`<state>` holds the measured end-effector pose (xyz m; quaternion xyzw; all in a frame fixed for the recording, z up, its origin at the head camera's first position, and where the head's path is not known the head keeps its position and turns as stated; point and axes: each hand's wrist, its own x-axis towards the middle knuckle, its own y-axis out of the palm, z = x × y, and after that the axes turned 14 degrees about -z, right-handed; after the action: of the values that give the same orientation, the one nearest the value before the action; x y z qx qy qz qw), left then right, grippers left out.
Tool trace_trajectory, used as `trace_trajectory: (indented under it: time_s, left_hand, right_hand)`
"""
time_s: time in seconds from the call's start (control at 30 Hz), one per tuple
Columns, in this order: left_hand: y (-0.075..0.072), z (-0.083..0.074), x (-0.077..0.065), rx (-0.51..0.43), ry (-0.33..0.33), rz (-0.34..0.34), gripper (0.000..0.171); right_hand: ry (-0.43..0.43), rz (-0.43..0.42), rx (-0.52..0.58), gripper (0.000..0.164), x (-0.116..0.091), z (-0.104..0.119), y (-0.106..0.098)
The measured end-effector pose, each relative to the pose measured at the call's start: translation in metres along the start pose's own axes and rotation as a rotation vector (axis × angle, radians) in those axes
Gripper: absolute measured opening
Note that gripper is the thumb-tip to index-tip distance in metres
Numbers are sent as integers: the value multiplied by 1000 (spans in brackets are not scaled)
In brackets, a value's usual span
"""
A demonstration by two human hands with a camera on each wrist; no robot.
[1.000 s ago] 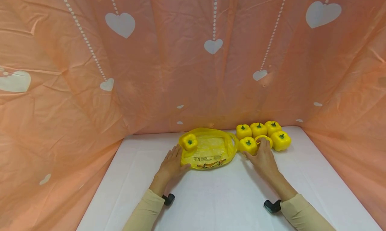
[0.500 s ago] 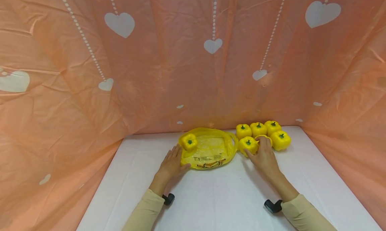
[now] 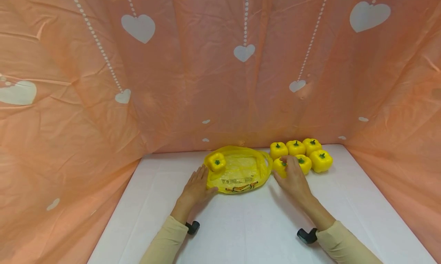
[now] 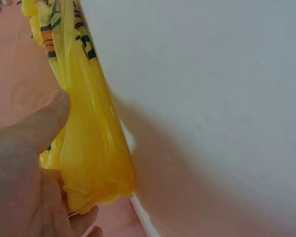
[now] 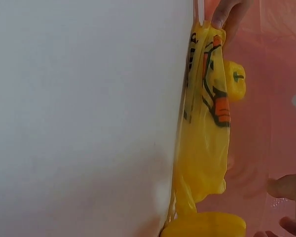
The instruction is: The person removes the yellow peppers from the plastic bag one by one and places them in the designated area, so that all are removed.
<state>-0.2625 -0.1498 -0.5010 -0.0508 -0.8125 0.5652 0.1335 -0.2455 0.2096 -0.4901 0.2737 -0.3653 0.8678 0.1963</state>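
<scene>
In the head view a yellow plastic bag (image 3: 241, 168) lies spread on the white table, with one yellow bell pepper (image 3: 217, 162) at its left end. My left hand (image 3: 196, 187) rests against the bag's left edge, fingers extended; the left wrist view shows its thumb (image 4: 52, 116) touching the bag's side. My right hand (image 3: 294, 181) is spread over the front-left bell pepper (image 3: 278, 167) of a group, partly hiding it. In the right wrist view, the thumb (image 5: 286, 187) stands apart from the nearest pepper (image 5: 204, 225).
Beside the right hand sits another bell pepper (image 3: 304, 164), with one more (image 3: 321, 160) at the group's right end. Several others, such as this pepper (image 3: 278, 150), line the back. A peach curtain (image 3: 220, 84) with white hearts encloses the table (image 3: 241, 229).
My right hand has moved left, from the middle front pepper to above the front-left one, uncovering the middle pepper's stem. The left hand and the bag have stayed put.
</scene>
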Motion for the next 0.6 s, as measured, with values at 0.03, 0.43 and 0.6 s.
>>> trace_trajectory:
  time_s: [0.03,0.43,0.6]
  left_hand:
    - [0,0,0,2,-2,2,91]
    - [-2,0,0,16,2,0,90]
    - [-2,1,0,20,2,1,90]
  right_hand:
    - [-7,5,6,54,0,1,2]
    - [-45,70,165,54,5,14,22]
    - [-76,107,215,53,9,19,30]
